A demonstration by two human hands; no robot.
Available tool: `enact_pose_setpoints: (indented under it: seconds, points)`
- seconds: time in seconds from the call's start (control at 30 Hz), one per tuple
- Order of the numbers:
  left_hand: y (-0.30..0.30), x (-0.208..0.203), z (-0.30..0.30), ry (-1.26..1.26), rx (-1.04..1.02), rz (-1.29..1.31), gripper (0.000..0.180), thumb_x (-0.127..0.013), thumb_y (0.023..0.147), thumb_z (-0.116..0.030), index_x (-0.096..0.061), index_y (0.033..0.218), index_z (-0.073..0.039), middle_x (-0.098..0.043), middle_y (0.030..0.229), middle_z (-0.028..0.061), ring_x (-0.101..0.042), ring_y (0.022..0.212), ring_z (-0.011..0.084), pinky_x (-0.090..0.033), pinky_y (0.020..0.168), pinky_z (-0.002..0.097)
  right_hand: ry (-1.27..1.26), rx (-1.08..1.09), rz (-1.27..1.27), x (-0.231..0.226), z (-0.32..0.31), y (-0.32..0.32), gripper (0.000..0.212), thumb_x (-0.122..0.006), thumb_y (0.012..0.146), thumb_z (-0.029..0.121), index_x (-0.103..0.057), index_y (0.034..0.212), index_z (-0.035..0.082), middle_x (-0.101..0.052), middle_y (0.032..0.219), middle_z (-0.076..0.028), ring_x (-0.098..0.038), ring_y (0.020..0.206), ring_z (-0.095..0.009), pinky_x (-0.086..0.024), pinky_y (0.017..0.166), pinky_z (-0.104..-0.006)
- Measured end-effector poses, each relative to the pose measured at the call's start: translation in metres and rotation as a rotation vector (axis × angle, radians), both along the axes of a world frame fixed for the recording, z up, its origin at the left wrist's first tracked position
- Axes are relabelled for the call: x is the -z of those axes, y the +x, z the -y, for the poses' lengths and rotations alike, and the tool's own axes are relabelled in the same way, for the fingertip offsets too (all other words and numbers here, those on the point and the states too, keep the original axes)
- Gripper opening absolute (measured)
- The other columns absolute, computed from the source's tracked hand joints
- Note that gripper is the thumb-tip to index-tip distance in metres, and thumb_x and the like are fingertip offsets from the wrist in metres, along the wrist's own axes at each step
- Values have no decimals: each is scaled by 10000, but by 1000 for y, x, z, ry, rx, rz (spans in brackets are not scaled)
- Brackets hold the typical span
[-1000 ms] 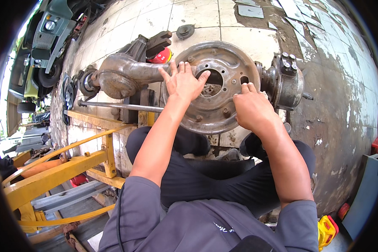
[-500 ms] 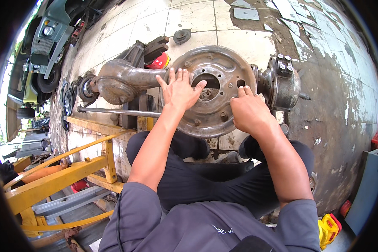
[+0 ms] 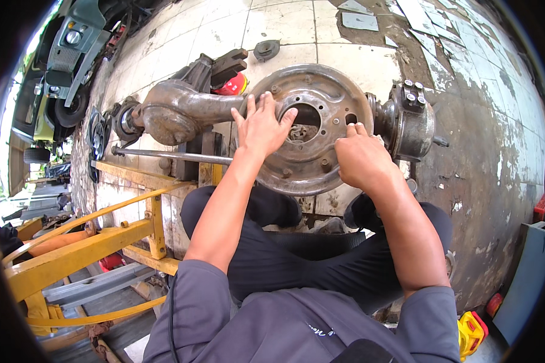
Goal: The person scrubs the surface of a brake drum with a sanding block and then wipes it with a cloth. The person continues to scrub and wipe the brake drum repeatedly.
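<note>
A rusty round brake backing plate (image 3: 318,91) stands on the end of a grey axle housing (image 3: 181,109) in front of me. My left hand (image 3: 261,126) lies flat on the plate's left side, fingers spread beside the centre hole. My right hand (image 3: 358,158) rests on the plate's lower right, fingers curled with the tips pressed near a small hole; whether they pinch something I cannot tell. A greasy wheel hub (image 3: 409,121) with studs lies just right of the plate.
A yellow steel frame (image 3: 85,248) and a long steel rod (image 3: 175,156) are at my left. A red object (image 3: 231,85) and a round disc (image 3: 266,49) lie behind the axle. A vehicle (image 3: 72,54) is parked far left. A yellow container (image 3: 470,331) is at my right.
Both hands stay on the plate. My left hand has slid slightly toward the centre hole; my right fingertips have crept up to the small hole.
</note>
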State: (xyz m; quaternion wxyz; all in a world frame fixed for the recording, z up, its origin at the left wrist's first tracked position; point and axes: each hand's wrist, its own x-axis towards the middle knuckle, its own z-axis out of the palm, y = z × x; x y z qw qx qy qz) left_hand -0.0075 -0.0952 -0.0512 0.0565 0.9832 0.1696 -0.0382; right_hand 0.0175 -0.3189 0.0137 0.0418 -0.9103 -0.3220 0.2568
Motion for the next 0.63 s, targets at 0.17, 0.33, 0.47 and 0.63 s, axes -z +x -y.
enact_pose_setpoints:
  seconds: [0.17, 0.33, 0.47, 0.63]
  points:
    - [-24, 25, 0, -32, 42, 126, 763, -429, 1019, -566, -370, 1523, 4, -392, 1575, 193, -323, 1484, 362, -232, 1200, 560, 32, 1, -9, 2, 2, -1, 301, -617, 855, 60, -738, 1122, -4, -464, 1481, -303, -413, 1427, -401, -410, 1101, -528]
    - [-6, 27, -4, -35, 36, 60, 800, -391, 1011, -604, -354, 1537, -2, -337, 1613, 178, -289, 1501, 348, -211, 1219, 520, 47, 2, -12, 5, 2, -1, 296, -612, 856, 63, -741, 1113, -7, -451, 1490, -310, -401, 1435, -409, -402, 1106, -538]
    - [8, 24, 5, -46, -35, 14, 826, -381, 1005, -626, -340, 1543, -2, -314, 1624, 178, -279, 1507, 338, -214, 1226, 495, 55, -1, -8, 5, 2, -1, 295, -607, 858, 66, -740, 1110, -10, -457, 1481, -319, -413, 1427, -411, -405, 1103, -541]
    - [3, 24, 9, -24, -21, 3, 876, -386, 988, -665, -335, 1540, 13, -329, 1607, 208, -283, 1501, 368, -249, 1214, 488, 25, -12, 23, 6, 2, -3, 300, -627, 848, 74, -743, 1115, 6, -456, 1485, -313, -413, 1427, -413, -406, 1098, -552]
